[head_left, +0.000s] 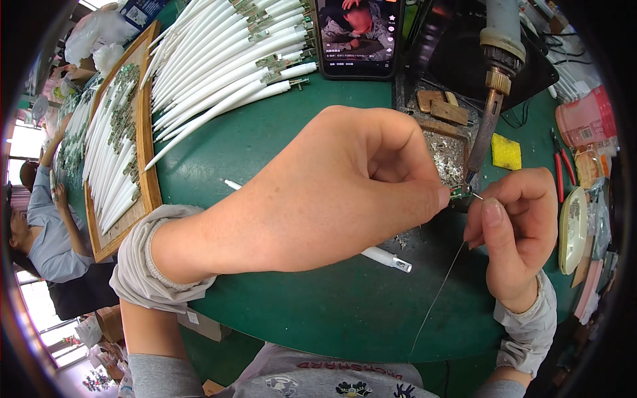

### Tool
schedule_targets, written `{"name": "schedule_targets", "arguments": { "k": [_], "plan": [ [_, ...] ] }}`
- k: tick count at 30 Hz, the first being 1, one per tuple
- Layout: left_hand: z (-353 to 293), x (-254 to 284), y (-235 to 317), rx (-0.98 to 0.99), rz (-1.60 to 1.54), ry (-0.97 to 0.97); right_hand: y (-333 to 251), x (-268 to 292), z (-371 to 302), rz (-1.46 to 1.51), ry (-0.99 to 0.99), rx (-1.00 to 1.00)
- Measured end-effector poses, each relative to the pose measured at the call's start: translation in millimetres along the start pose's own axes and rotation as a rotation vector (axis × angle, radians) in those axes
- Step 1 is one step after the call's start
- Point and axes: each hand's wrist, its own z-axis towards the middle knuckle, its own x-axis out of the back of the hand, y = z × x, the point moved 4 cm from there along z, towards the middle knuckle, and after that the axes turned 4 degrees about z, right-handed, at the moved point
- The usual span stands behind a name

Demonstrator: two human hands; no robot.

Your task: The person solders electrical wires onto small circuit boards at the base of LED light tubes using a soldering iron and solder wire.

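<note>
My left hand reaches across the middle with thumb and forefinger pinched on a small green circuit board. Above the board a soldering iron points down, its tip at or very near the board's end. My right hand is closed in a pinch on a thin solder wire, whose short end points at the iron's tip while its long tail hangs down toward me. Beneath my left hand lies a white tube with a metal end, its middle hidden by the hand.
White tubes with circuit boards lie in rows at the back left, beside a wooden tray of more. A phone, yellow sponge, red-handled pliers and pale dish surround the work. Another person sits far left.
</note>
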Motion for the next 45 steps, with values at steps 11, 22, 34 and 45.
{"name": "schedule_targets", "arguments": {
  "k": [11,22,34,45],
  "plan": [
    [1,-2,1,-0.015,0.031,0.008,-2,0,0,0.006,0.025,0.036],
    [0,-3,-1,0.013,0.021,-0.015,1,0,0,0.051,0.029,-0.022],
    [-1,-1,3,0.016,0.069,0.013,1,-2,0,0.089,0.020,-0.028],
    [-9,-5,5,0.031,0.110,-0.008,5,1,-2,0.084,-0.040,-0.095]
  ]
}}
